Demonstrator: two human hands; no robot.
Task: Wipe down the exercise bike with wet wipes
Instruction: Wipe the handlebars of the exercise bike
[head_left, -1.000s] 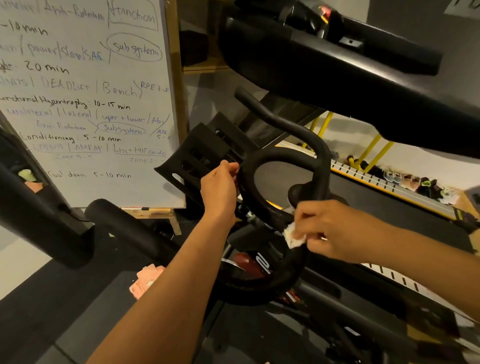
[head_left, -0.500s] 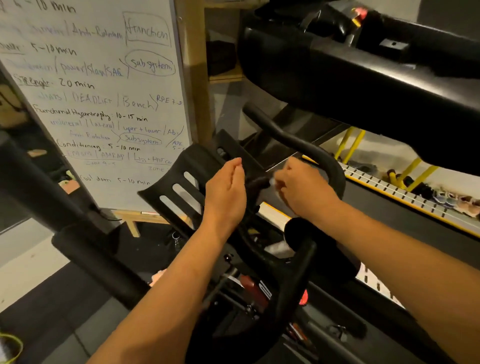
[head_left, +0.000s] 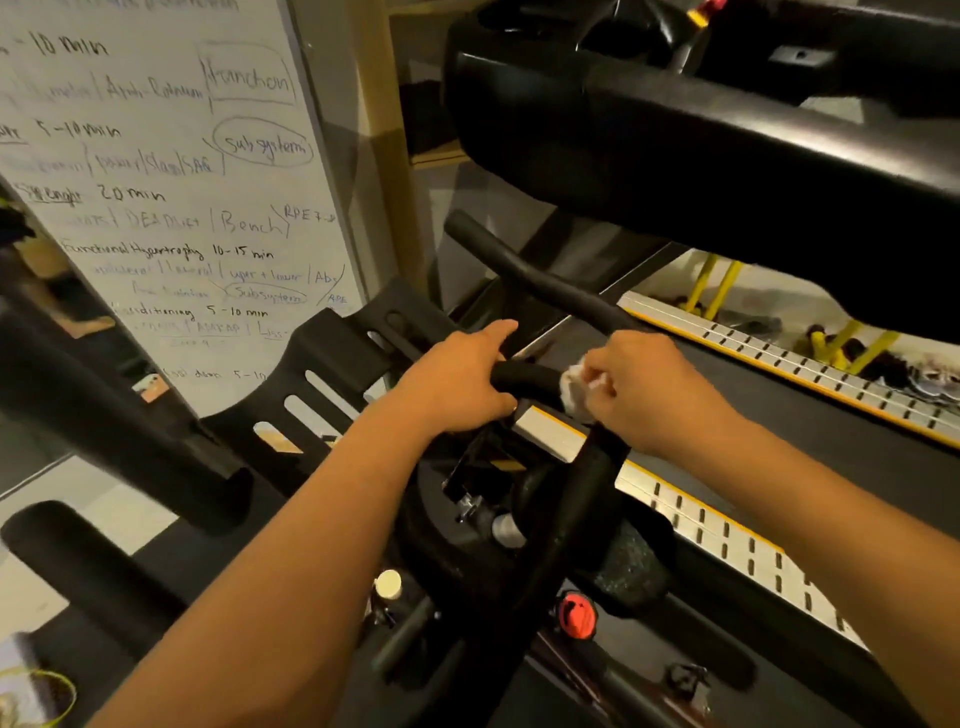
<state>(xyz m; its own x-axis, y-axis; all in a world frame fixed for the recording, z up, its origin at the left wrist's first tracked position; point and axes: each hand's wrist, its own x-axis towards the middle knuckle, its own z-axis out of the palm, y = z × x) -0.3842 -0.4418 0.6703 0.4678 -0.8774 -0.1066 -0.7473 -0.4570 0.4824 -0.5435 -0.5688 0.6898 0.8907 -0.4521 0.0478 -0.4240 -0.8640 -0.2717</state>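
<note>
Exercise bike (head_left: 571, 525) fills the near middle of the view, its black frame and looping handlebar (head_left: 524, 375) rising toward the camera from the floor. The left hand (head_left: 457, 382) grips the short horizontal stretch of the handlebar from above, with its forefinger stretched forward past the bar. Just to the right, the right hand (head_left: 652, 389) is closed around a crumpled white wet wipe (head_left: 575, 391) and presses it against the same bar, so the wipe sits between the two hands and close to the left one. A slotted black tray (head_left: 332, 358) juts out from the bike to the left of the hands, and a red knob (head_left: 576, 616) shows lower down on the frame. A whiteboard (head_left: 182, 182) covered in handwritten workout notes stands at the far left. To the right lies a treadmill (head_left: 805, 431) with a dark belt and yellow-edged side rails.
</note>
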